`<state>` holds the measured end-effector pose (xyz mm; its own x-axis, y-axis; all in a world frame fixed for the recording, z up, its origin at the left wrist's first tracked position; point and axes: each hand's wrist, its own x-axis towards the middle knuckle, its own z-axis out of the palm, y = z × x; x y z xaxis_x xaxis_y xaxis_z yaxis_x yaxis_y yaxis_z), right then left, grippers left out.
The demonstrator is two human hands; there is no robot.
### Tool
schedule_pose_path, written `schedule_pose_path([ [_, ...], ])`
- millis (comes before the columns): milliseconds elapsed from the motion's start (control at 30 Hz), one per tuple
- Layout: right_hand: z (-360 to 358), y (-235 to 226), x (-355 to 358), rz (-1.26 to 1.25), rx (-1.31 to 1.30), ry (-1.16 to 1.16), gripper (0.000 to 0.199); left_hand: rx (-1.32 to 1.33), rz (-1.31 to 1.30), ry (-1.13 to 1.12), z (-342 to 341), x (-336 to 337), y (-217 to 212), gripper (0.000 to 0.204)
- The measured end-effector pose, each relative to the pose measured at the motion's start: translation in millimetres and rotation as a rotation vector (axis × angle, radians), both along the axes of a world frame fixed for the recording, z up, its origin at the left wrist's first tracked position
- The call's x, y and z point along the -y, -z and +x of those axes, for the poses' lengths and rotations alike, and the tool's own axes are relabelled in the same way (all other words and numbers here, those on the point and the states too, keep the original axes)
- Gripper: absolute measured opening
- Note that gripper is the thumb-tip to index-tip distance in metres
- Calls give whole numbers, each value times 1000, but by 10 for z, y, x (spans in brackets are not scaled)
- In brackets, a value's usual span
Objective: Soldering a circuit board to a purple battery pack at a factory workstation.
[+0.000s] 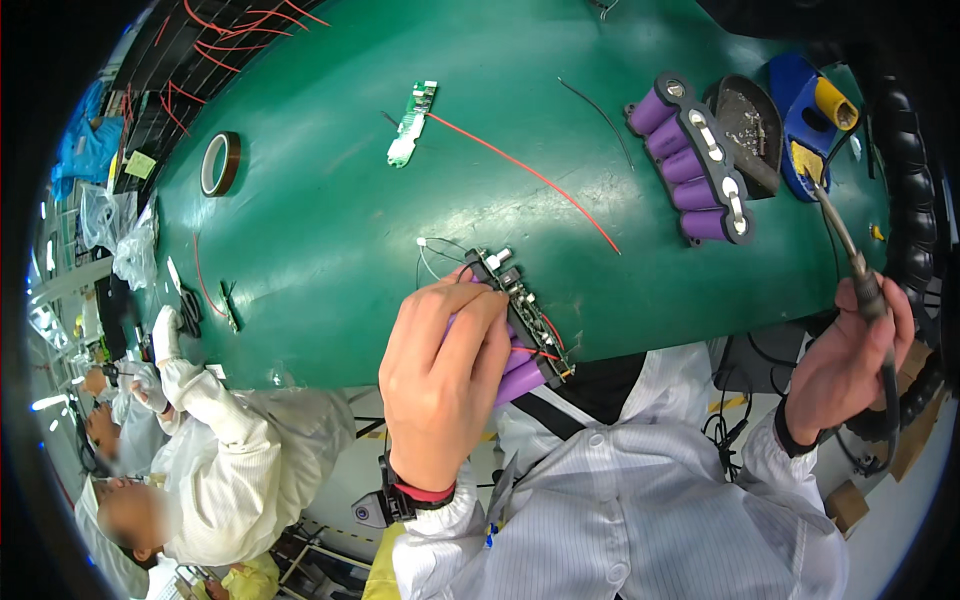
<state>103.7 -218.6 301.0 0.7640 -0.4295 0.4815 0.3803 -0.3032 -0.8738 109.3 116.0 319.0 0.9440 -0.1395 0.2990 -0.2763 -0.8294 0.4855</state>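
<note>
Near the table's front edge, my left hand (440,345) is closed around a purple battery pack (520,381), whose far side is hidden by the fingers. A circuit board (524,305) with several small parts lies along the pack, with thin red and dark wires on it. At the right, my right hand (835,375) grips a soldering iron (848,243) by its handle. The iron's tip is at the yellow sponge (806,160) of a blue soldering stand (790,85); whether it touches the sponge, I cannot tell.
Another purple battery pack (690,165) stands beside a dark scrap tray (750,125). A green circuit board (411,125) with a long red wire lies mid-table. Tape (219,163) rests at the left. A black hose (908,200) runs along the right; a co-worker's sleeve (225,405) reaches in.
</note>
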Motion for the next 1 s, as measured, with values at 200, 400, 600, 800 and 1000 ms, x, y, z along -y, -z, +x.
schedule_pose_path([
  [200,143,-72,-68,-189,-86,187,30,34,8,23,-72,-19,23,20],
  [400,198,4,-28,-318,-74,139,29,24,-23,4,-131,-73,16,20],
  [600,326,-54,-224,-519,-172,-80,22,35,-146,-12,-178,-112,14,20],
  [800,217,-12,-228,-321,-257,-4,24,73,-198,-107,-361,-170,26,27],
  [1000,238,-130,-225,-260,-305,-72,22,6,-158,-149,-591,-229,51,43],
])
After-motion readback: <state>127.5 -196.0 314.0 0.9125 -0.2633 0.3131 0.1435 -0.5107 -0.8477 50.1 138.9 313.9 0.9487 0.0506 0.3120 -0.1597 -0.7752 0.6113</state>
